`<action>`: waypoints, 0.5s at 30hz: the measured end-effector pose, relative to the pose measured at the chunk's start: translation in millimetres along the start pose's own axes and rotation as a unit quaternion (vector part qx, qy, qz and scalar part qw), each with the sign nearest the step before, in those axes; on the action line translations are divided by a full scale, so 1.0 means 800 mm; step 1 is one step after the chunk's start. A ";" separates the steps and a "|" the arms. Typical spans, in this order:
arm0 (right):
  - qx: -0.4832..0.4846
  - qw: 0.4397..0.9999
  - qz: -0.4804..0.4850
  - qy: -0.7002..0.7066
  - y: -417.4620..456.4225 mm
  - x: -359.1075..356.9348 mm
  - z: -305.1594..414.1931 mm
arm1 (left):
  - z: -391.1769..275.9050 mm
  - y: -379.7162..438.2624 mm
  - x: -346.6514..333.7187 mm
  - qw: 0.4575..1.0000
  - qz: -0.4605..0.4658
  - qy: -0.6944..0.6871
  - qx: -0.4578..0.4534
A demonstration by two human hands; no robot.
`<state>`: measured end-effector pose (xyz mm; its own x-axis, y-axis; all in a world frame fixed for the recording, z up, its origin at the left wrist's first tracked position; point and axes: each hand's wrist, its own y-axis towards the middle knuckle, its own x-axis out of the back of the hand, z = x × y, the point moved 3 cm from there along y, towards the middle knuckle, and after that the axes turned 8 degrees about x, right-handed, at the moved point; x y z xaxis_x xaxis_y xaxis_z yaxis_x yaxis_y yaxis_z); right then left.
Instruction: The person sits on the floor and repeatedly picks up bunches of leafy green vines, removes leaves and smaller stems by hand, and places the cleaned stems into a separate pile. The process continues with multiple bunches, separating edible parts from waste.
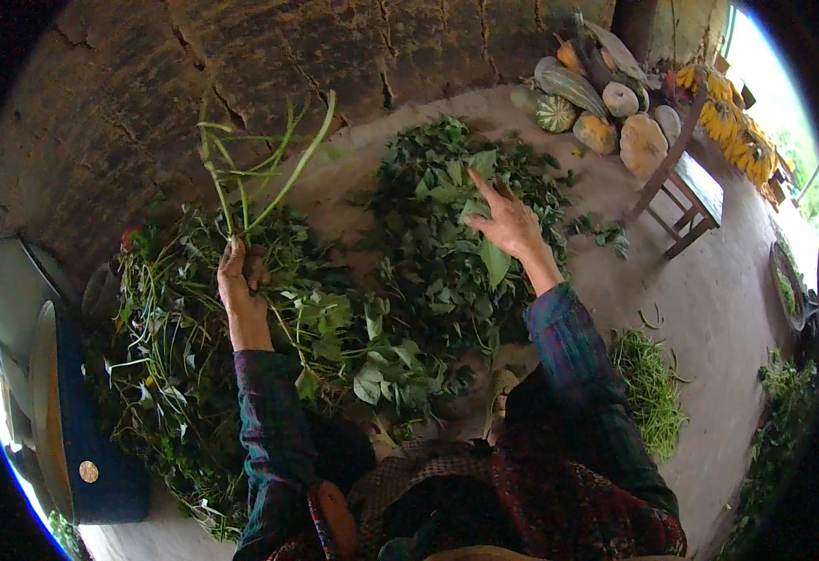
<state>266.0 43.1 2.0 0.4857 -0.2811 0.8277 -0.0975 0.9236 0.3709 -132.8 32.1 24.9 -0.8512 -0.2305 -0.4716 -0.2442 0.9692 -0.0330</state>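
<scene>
My left hand (242,280) pinches the lower ends of a few long, bare green stems (269,189), which fan upward toward the wall. Below and around that hand spreads a heap of leafy vines (171,336) with tangled stalks. My right hand (511,221) has its fingers spread over a mound of loose dark-green leaves (444,280). Several paler, larger leaves (495,262) lie right under its fingers and wrist; whether any touch the fingers I cannot tell. Between my hands and my feet, more leafy sprigs (381,372) rest on the floor.
A small wooden chair (690,189) stands at the right. Behind it are several pumpkins and squashes (599,105) and bunches of yellow bananas (725,119). Green bean pods (651,393) lie piled right of my knees. A dark blue container (104,435) stands left, below a cracked wall (297,63).
</scene>
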 end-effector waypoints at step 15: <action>0.101 0.943 -0.095 0.302 0.039 -0.030 0.024 | 0.030 -0.029 -0.063 0.976 0.177 0.107 0.075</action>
<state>234.4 73.5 1.6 0.9116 -0.1806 0.3692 -0.0924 0.7852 0.6123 -73.3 23.4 28.7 -0.9510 0.1237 -0.2832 0.1397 0.9895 -0.0367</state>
